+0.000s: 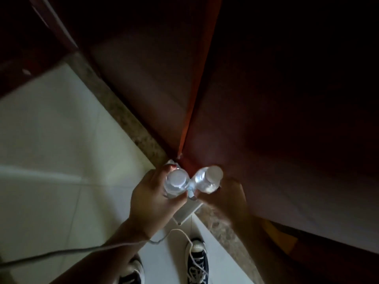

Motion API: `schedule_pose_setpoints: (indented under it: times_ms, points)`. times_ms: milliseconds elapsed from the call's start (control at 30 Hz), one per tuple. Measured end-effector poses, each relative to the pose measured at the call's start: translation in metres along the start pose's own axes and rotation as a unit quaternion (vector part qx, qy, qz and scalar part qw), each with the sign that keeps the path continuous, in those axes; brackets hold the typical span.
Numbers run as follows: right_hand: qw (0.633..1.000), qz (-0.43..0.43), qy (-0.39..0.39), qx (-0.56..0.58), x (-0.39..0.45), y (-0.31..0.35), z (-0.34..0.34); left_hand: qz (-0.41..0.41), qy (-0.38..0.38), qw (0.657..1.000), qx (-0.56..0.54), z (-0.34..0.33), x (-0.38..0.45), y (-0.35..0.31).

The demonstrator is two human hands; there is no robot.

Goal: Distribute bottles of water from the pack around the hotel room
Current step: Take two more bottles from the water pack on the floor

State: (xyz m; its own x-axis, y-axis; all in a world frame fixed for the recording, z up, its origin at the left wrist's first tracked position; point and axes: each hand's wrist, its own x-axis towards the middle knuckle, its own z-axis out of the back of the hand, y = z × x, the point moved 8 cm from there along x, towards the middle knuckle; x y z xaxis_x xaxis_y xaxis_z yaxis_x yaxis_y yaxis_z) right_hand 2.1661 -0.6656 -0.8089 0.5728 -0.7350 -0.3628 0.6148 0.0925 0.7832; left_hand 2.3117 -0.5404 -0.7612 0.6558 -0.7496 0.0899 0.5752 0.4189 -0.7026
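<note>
Two water bottles, the left bottle (176, 179) and the right bottle (209, 179), are held upright and nearly touching, caps toward the camera, just in front of a dark wooden cabinet (266, 99). The left hand (151, 193) is wrapped around one, the right hand (227, 196) around the other, with crinkled plastic wrap (190, 188) between them, apparently from the pack. The grip suggests they are being pulled apart. Below the cabinet lie a white tiled floor (51, 150), a white cable (82, 250) and dark sneakers (196, 261).
</note>
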Motion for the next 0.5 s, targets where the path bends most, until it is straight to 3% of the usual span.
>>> schedule_pose_setpoints:
  times_ms: [133,233,333,500]
  points:
    - [0.996,0.082,0.016,0.04,-0.033,0.175,0.086,-0.01,-0.051,0.996,-0.076,0.15,0.04,-0.123]
    - [0.978,0.19,-0.018,0.087,-0.072,0.305,0.155,-0.004,-0.1,0.986,-0.132,0.259,0.064,-0.201]
    - [0.946,0.282,-0.037,0.157,-0.122,0.418,0.215,-0.048,-0.122,0.97,-0.203,0.355,0.075,-0.283]
    - [0.881,0.398,-0.057,0.251,-0.214,0.568,0.297,-0.151,-0.168,0.915,-0.334,0.481,0.066,-0.403]
